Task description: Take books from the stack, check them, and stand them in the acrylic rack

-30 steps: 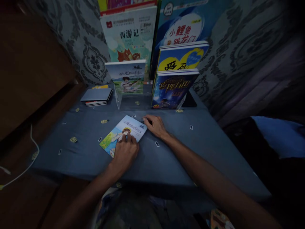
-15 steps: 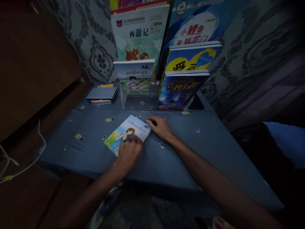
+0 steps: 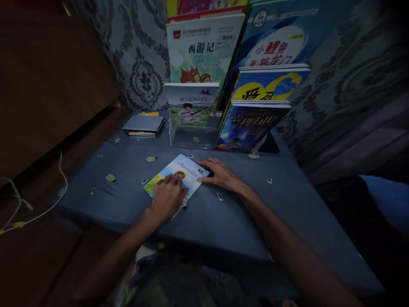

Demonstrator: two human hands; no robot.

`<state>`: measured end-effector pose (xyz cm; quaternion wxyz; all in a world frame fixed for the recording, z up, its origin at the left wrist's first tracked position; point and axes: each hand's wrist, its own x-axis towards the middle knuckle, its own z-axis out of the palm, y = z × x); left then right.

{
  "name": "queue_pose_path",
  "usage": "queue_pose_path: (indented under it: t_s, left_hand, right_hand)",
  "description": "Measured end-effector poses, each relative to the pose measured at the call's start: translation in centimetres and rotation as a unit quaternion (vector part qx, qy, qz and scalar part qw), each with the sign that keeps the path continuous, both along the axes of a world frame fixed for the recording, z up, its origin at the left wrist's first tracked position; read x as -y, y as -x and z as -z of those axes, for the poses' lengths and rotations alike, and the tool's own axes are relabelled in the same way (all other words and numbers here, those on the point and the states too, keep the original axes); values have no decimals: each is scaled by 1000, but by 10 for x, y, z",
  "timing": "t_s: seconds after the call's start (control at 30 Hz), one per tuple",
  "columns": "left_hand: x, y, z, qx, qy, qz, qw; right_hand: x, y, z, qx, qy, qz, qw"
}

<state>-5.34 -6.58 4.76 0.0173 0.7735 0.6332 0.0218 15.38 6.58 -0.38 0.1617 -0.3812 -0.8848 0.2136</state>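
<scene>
A thin paperback book (image 3: 194, 165) with a light blue illustrated cover lies flat and slanted on the cloth-covered table. My left hand (image 3: 168, 192) rests on its cover with the fingers laid out, hiding much of the picture. At the book's upper right corner is my right hand (image 3: 222, 174), its thumb on the near side and its fingers on the far side of the corner, spread apart. Behind the book, a clear stand (image 3: 191, 138) holds a book with a seated figure on its cover (image 3: 191, 106).
A dark blue book (image 3: 249, 128) and a blue-yellow book (image 3: 271, 83) stand to the right, with taller books (image 3: 204, 47) behind. A small stack of books (image 3: 143, 125) lies at the back left. A white cable (image 3: 60, 192) hangs beyond the table's left edge.
My left hand has shifted left and flattened onto the cover. My right thumb and fingers have spread around the book's corner. The view has shifted slightly.
</scene>
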Motion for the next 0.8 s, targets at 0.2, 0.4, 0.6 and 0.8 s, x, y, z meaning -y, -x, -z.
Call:
queue_pose_path:
  t_s: [0.2, 0.4, 0.6, 0.8]
  left_hand:
    - [-18, 32, -5, -27, 12, -92, 995]
    - [-34, 46, -2, 6, 18, -116, 993]
    - [-56, 62, 1, 132, 90, -132, 978]
    - [-66, 74, 23, 384, 71, -103, 915]
  right_hand:
    - [-6, -8, 1, -30, 26, 35, 999]
    - [-3, -7, -3, -38, 56, 49, 997]
    - [2, 2, -4, -42, 36, 51, 997]
    - [4, 5, 1, -81, 44, 94, 991]
